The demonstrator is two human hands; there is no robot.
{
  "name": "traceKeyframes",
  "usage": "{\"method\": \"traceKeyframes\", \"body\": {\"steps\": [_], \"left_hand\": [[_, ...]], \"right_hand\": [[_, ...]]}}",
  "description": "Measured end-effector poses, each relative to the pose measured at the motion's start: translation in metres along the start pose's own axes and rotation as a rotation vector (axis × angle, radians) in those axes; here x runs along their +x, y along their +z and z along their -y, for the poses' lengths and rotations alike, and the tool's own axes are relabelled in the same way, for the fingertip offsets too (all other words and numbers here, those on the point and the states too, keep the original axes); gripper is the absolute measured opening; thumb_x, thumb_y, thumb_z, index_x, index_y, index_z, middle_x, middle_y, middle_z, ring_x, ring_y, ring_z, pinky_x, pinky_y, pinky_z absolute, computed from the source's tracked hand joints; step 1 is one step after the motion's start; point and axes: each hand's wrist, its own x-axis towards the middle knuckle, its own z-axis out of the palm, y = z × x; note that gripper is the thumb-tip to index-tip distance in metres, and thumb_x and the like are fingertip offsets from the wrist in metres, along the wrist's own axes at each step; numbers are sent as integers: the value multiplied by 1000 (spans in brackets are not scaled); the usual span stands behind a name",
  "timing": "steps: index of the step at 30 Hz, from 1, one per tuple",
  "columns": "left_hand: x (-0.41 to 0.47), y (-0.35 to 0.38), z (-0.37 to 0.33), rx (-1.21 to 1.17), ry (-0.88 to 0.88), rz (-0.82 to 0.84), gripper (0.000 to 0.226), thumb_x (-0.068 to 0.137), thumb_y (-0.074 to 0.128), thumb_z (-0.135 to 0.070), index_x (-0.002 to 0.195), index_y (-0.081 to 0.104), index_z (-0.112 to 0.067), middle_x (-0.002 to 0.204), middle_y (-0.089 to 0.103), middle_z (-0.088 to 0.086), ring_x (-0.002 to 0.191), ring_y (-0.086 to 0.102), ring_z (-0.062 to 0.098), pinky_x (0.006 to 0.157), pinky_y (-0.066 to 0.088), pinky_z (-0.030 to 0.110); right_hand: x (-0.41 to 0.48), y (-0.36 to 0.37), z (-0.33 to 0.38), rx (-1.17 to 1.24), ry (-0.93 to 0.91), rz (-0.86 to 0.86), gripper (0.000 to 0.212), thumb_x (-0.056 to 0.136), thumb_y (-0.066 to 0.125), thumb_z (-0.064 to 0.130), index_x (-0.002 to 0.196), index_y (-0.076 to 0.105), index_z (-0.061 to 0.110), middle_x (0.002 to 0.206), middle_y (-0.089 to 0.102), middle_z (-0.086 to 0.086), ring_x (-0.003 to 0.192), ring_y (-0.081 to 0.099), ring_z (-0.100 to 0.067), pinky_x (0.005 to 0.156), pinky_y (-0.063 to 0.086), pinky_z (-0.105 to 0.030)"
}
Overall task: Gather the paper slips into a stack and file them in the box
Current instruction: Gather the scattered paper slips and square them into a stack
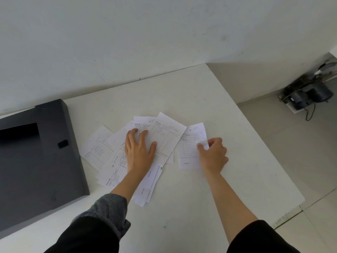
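The left hand (139, 152) lies flat, fingers spread, pressing on the overlapping paper slips (127, 156) fanned across the white table (182, 207). The right hand (213, 154) pinches the edge of one separate slip (189, 148) between thumb and curled fingers, just right of the pile. The dark box (36, 161) sits at the table's left, beside the slips.
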Motion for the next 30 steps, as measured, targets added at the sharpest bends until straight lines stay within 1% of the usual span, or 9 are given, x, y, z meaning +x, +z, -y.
{"method": "traceKeyframes", "body": {"steps": [2,5,10,13,16,18,22,26,30], "left_hand": [[0,0,1,-10,-5,10,53,87,54,-40,133,42,-15,145,27,13,139,20,30,115,19,49],[0,-2,-1,-84,-17,17,52,88,54,-37,134,41,-14,144,29,12,138,21,29,116,19,50],[-4,-24,-2,-289,10,14,50,93,49,-27,138,34,-13,146,31,9,136,27,24,113,29,48],[-9,-44,14,-128,30,-57,53,94,45,-33,141,29,-15,153,26,7,144,16,24,119,16,47],[-18,-58,45,133,-86,-67,63,93,37,-47,145,18,-17,158,14,6,147,2,26,118,-2,44],[-26,-61,63,229,-143,31,73,90,32,-56,147,8,-18,159,2,7,146,-6,28,118,-4,46],[-29,-56,73,244,-106,178,82,87,30,-62,147,-8,-20,158,-16,5,145,-17,27,116,-10,45],[-21,-51,70,242,-39,215,88,84,27,-68,146,-15,-22,158,-19,1,144,-21,23,114,-14,40],[-10,-50,73,300,96,254,97,68,6,-81,146,-12,-26,158,-16,-3,144,-19,20,114,-13,38]], "right_hand": [[-5,3,8,121,-19,57,20,86,56,18,104,48,12,98,63,-7,92,59,-29,75,48,-39],[-18,10,24,187,-67,114,19,93,44,14,110,50,8,88,58,-4,82,57,-27,67,43,-33],[-30,23,39,216,-87,191,30,96,42,30,114,50,7,94,60,-4,94,60,-29,70,39,-30],[-30,31,46,223,-99,188,41,90,53,39,118,47,10,111,64,-8,102,59,-29,73,47,-34],[-29,41,53,93,-149,147,54,85,58,46,121,46,7,123,56,-11,117,48,-29,85,45,-42],[-29,46,58,-29,-180,127,63,83,56,53,123,45,5,127,50,-12,121,41,-30,89,42,-43],[-31,55,67,-197,-252,125,76,77,56,63,123,42,3,126,43,-13,119,37,-31,87,40,-42],[-34,66,77,-245,-259,99,84,68,58,71,120,40,7,126,41,-11,115,37,-30,87,37,-41],[-28,73,84,-259,-245,88,97,62,56,78,125,36,7,131,37,-9,119,34,-29,91,34,-43]]}}
